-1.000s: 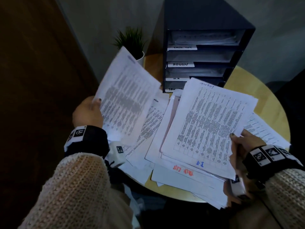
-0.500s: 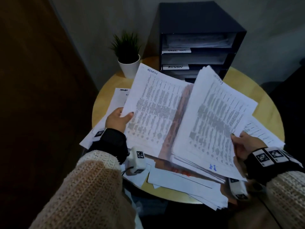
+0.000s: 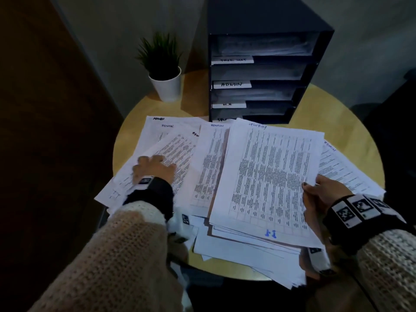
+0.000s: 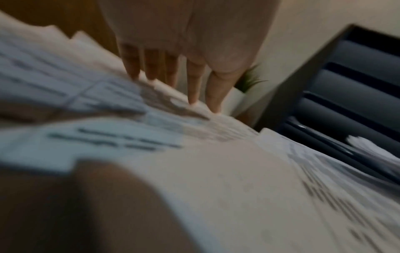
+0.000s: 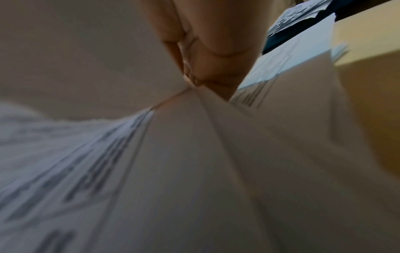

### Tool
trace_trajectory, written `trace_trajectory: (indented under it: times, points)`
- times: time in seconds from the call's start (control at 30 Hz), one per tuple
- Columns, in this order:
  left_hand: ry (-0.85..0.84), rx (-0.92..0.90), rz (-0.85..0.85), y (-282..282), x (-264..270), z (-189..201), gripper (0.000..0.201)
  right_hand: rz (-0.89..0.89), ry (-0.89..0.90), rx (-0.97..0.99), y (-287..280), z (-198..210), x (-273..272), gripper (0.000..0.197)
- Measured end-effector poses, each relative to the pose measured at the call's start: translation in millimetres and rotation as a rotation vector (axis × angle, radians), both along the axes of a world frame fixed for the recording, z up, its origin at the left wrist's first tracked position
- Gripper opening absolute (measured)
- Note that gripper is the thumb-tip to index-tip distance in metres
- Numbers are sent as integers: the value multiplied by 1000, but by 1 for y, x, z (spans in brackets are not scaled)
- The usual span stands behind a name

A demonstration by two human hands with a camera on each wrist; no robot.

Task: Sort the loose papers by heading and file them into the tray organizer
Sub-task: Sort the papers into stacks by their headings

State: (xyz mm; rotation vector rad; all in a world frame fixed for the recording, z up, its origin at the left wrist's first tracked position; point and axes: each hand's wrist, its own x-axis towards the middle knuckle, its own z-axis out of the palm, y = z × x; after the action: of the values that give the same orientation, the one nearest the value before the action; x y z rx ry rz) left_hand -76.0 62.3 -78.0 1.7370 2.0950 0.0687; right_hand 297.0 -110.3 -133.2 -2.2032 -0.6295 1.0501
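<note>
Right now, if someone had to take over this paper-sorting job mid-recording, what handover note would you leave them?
Left hand: fingers straight, pressing flat on the fanned white sheets headed ADMIN at the left of the round yellow table.
Right hand: pinching the right edge of the thick unsorted paper stack; its top sheet's heading looks like SECURITY.
Black tray organizer stands at the back beside the small potted plant; its slots already hold some papers, and one label reads ADMIN.
Done: an ADMIN group is laid out.
Left: sort the remaining stack and file every group.
</note>
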Motion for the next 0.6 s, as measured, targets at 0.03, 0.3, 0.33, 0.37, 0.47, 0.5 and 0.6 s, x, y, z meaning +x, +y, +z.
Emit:
trace_trajectory:
  times: [0.03,0.3,0.33,0.37,0.47,0.5,0.6]
  points:
    - [32,-3,45,5,-12,-3,56,0,-4,-1,1,6,-6,22]
    - [52,2,166,19,-47,-7,53,170,-268,-158,4,28,-16,24]
    - [77,13,167,17,-45,-5,50,187,-269,-168,4,31,-18,27]
    - [80,11,166,16,-44,-3,49,193,-265,-169,4,30,-17,29]
    - [55,-23,157,18,-46,-5,48,107,-174,-105,4,26,-16,25]
    - [64,-29,152,19,-48,-6,46,77,-127,-74,3,24,-15,16]
    - [89,7,178,18,-55,-5,33,69,-83,-41,1,23,-15,11]
